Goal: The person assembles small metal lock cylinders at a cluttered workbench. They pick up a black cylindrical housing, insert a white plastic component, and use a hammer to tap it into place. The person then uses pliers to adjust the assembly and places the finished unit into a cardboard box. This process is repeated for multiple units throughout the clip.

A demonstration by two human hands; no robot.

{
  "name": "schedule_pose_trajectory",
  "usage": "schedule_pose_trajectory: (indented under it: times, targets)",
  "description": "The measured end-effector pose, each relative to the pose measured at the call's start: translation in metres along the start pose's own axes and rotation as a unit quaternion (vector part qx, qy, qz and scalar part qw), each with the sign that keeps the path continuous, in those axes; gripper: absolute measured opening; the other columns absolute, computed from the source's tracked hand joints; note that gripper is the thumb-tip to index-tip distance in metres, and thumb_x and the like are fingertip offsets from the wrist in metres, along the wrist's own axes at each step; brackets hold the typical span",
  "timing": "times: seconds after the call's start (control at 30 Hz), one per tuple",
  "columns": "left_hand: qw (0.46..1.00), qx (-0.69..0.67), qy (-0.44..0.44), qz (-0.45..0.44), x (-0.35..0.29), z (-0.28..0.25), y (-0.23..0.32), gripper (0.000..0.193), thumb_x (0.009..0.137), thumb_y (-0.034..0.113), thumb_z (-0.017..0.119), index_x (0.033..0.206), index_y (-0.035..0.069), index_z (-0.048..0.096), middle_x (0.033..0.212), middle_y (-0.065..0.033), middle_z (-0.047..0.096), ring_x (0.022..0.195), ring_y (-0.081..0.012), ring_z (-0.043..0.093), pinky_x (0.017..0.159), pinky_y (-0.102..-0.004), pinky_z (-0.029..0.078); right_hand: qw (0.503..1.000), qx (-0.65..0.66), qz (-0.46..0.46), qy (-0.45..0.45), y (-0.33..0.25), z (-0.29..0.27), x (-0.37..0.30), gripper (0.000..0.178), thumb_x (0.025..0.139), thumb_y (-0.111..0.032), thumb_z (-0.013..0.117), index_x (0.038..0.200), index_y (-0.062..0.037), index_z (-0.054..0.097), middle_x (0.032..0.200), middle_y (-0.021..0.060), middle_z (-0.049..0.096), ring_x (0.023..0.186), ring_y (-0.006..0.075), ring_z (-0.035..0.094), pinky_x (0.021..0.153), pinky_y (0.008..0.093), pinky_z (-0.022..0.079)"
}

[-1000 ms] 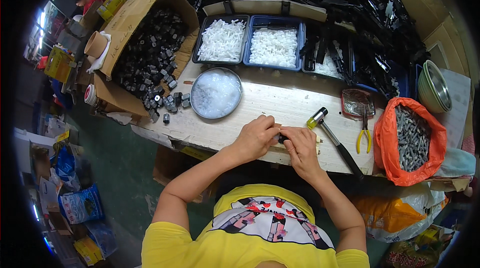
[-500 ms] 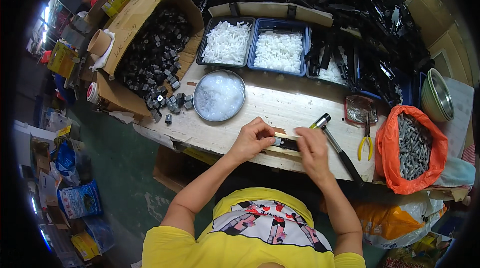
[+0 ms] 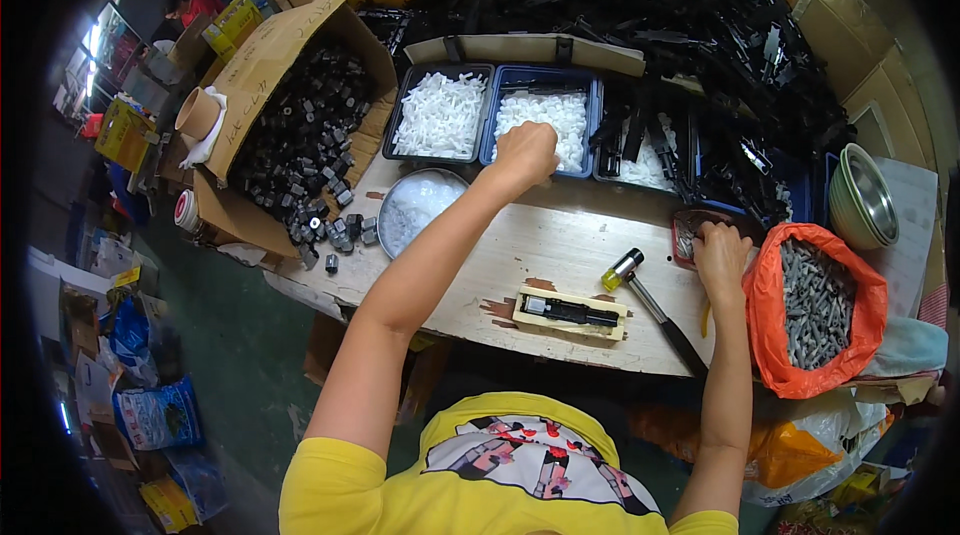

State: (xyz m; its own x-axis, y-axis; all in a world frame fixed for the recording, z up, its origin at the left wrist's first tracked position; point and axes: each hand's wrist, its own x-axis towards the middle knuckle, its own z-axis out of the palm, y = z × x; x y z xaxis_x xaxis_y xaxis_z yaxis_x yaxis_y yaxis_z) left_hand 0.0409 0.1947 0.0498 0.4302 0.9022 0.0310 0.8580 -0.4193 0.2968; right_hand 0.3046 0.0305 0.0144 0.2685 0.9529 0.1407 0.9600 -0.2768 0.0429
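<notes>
My left hand [image 3: 528,148] is at the front of a blue tray [image 3: 592,157] of small white plastic pieces [image 3: 570,115]. Its fingers are curled down, and whatever they hold is hidden. Over a small red tray [image 3: 683,238] at the right, my right hand [image 3: 722,255] bends its fingers down among small parts; its fingertips do not show clearly. Between my arms, a pale wooden holder [image 3: 612,331] lies on the table with a black plastic part [image 3: 575,312] in it. A light grey block [image 3: 537,305] sits at that part's left end. Neither hand touches the holder.
A hammer [image 3: 664,323] lies right of the holder. An orange bag [image 3: 765,300] of grey parts stands at the table's right edge. At left are a round metal dish [image 3: 400,220] and a cardboard box [image 3: 275,55] of dark metal blocks. Black parts [image 3: 640,5] heap up at the back.
Both hands have left the wooden holder. My left hand has moved forward to the blue tray, my right hand rightward to the red tray. The holder stays on the table.
</notes>
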Motion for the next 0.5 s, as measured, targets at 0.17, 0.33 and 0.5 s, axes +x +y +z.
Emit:
schedule_pose_trajectory:
  times: [0.17,0.33,0.5]
  targets:
    - [0.995,-0.036,-0.088,0.012,0.018,-0.004,-0.008,0.010,0.065,0.008,0.065,0.073,0.002,0.066,0.077,-0.0171,0.064,0.069,-0.0296,0.063,0.066,-0.0367,0.049,1.000,0.014,0.001,0.018,-0.002,0.012,0.004,0.008,0.071,-0.008,0.057,0.076,-0.0049,0.061,0.079,0.0112,0.062,0.082,0.0283,0.057,0.071,0.0439,0.036]
    - [0.968,-0.233,-0.092,-0.011,0.011,-0.023,-0.020,0.015,0.067,0.004,0.063,0.081,-0.003,0.065,0.070,-0.0143,0.063,0.058,-0.0209,0.061,0.056,-0.0296,0.050,0.993,0.109,-0.013,0.048,0.002,0.002,-0.005,0.009,0.077,-0.009,0.054,0.082,-0.0054,0.060,0.086,0.0106,0.060,0.087,0.0281,0.055,0.072,0.0438,0.035]
    - [0.851,-0.516,-0.074,-0.067,-0.001,-0.034,-0.035,0.020,0.068,-0.001,0.063,0.085,-0.011,0.061,0.069,-0.0139,0.061,0.056,-0.0179,0.061,0.052,-0.0255,0.051,0.984,0.169,0.011,0.060,0.003,-0.005,-0.011,0.009,0.078,-0.005,0.053,0.086,-0.0069,0.058,0.088,0.0094,0.057,0.087,0.0273,0.053,0.074,0.0439,0.035]
